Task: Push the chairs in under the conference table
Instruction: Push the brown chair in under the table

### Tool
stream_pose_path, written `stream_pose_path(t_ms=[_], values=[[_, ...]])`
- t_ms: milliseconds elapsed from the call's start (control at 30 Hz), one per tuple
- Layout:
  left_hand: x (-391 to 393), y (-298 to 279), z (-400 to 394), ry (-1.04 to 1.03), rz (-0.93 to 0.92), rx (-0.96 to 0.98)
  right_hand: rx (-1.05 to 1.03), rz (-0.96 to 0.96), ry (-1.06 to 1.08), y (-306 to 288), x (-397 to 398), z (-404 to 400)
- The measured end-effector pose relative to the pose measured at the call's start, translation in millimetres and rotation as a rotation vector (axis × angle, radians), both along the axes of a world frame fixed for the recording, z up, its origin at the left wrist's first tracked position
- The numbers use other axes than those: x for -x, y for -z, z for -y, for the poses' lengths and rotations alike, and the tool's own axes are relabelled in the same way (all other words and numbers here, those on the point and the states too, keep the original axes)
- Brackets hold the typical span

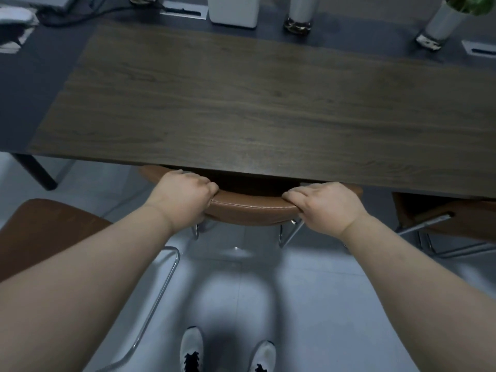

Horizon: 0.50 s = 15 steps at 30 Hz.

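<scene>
A brown leather chair (pixel 249 209) stands right at the near edge of the dark wood conference table (pixel 241 103). Its seat is hidden under the tabletop and only the curved backrest top shows. My left hand (pixel 185 197) is closed over the left end of that backrest. My right hand (pixel 327 205) grips the right end. A second brown chair (pixel 45 232) stands out from the table at the lower left, partly behind my left forearm. A third brown chair (pixel 451 218) sits at the right, tucked partly under the table edge.
A black table leg (pixel 35 170) stands at the left. Chrome chair legs (pixel 158 299) run across the pale tiled floor near my feet (pixel 228 350). At the table's far side are a white box (pixel 233 9), two vases (pixel 300 14) and cables.
</scene>
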<state>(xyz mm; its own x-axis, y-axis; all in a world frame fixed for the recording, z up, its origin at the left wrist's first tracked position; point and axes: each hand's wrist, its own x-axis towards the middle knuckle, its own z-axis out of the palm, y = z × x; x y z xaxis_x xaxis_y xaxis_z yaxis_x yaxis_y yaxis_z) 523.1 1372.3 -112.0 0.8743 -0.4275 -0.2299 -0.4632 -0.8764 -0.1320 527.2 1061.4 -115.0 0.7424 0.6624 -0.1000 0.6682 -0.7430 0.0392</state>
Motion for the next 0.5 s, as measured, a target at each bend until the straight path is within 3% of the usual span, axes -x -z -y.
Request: stream_pose_path(t_ms=[200,333,500], values=[[1,-20,14,-0.111,-0.146,-0.114,0.128,-0.051,0.146,-16,4,-15],[24,-70,-3,-0.116,-0.126,-0.05,0.201,-0.251,0.245,-43,5,-26],[82,-150,-77,-0.16,-0.081,-0.155,0.031,-0.265,0.198,-105,9,-95]])
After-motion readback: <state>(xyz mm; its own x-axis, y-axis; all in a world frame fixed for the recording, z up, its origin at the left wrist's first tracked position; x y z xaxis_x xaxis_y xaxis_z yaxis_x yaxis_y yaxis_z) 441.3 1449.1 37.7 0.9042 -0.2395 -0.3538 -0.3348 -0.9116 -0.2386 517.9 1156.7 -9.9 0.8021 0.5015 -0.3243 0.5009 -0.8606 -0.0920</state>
